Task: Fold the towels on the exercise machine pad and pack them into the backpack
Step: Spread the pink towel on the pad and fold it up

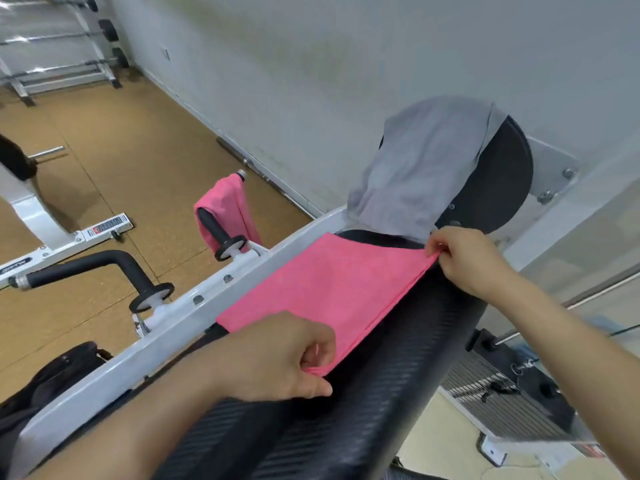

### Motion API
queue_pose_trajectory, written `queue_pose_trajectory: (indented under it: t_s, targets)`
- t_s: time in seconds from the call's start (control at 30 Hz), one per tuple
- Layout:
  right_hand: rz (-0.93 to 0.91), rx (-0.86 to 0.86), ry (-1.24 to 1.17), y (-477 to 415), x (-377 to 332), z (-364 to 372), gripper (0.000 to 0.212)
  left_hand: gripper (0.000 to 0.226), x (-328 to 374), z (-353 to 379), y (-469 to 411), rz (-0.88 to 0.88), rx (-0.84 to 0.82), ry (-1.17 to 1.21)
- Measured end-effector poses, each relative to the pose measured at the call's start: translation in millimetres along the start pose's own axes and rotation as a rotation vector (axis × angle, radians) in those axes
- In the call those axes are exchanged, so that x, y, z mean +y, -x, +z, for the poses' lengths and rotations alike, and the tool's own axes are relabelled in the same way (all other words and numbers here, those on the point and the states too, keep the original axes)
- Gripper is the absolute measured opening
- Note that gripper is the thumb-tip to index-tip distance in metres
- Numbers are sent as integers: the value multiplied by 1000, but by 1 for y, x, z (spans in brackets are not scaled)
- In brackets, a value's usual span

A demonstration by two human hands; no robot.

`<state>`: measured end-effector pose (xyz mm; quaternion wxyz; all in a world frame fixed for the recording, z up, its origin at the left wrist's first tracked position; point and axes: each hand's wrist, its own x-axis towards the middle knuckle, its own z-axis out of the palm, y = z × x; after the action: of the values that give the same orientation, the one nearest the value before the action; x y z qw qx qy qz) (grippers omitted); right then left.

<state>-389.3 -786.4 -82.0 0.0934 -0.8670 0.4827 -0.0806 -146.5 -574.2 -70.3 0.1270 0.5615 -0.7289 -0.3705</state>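
a pink microfibre towel, folded flat with layered edges, lies across the black ribbed exercise machine pad. the left hand pinches its near corner, the right hand its far corner. a crumpled grey towel drapes just beyond it.

Pink towel laid flat on black pad, layered edge seen along right side. Near corner pinched by left hand, far corner pinched by right hand. Grey towel draped over upper pad, lower hem just beside right hand. Second pink towel hung over black handle beyond white frame. Dark backpack seen at lower left, on floor side of frame. Barbell rack noted at top left.
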Motion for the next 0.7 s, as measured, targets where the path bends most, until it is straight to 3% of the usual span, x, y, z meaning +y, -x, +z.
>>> queue_pose_trajectory:
  t_s: [0.13,0.27,0.4,0.47,0.57,0.7]
  targets:
    - [53,86,-38,14,8,6,31,27,19,28,-3,31,-53,-85]
    - [114,-29,-66,15,9,0,33,17,27,36,-3,72,-77,-126]
    - [315,-116,-409,6,11,-13,16,14,26,36,-2,73,-54,-138]
    - [387,-134,-522,6,11,-16,19,16,25,39,-1,97,-23,-199]
    - [308,-107,-279,8,13,-13,9,18,28,44,2,140,10,-295]
    - [335,6,-169,13,14,-9,28,17,37,49,-1,198,75,-236]
